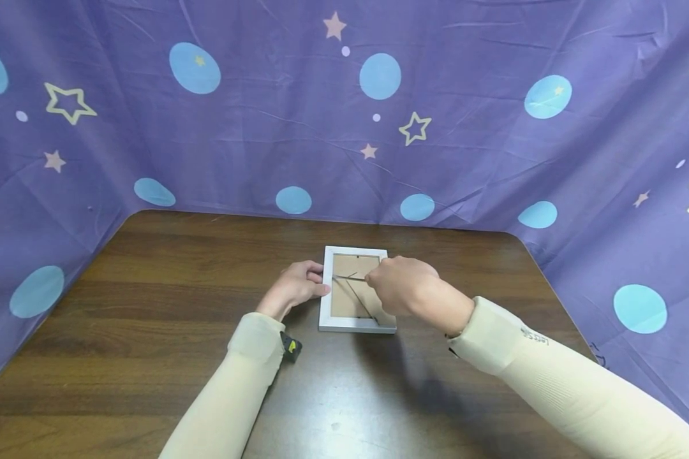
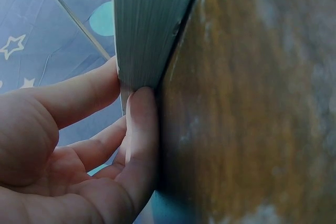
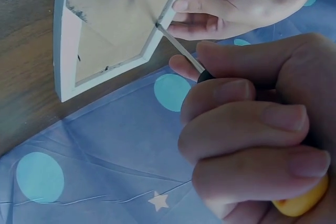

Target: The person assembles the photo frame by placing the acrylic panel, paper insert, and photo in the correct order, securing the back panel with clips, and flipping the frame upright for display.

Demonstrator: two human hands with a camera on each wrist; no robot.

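A white picture frame point(image 1: 356, 326) lies face down on the wooden table point(image 1: 166, 287), its brown backing up. My left hand point(image 1: 296, 290) rests beside its left edge, with fairly straight fingers point(image 2: 139, 129) pressed against the frame's side point(image 2: 152, 19). My right hand point(image 1: 404, 287) hovers over the frame's right half and grips a screwdriver with a yellow-ended handle point(image 3: 302, 203). The thin shaft point(image 3: 181, 51) points at the frame's inner edge point(image 3: 170, 11), close to the left hand point(image 3: 231, 9). The same shaft point(image 2: 68, 11) crosses the top corner of the left wrist view.
Purple cloth printed with blue dots and stars point(image 1: 344, 127) hangs around the back and both sides of the table. Bare wood point(image 1: 149, 357) spreads to the left and in front of the frame.
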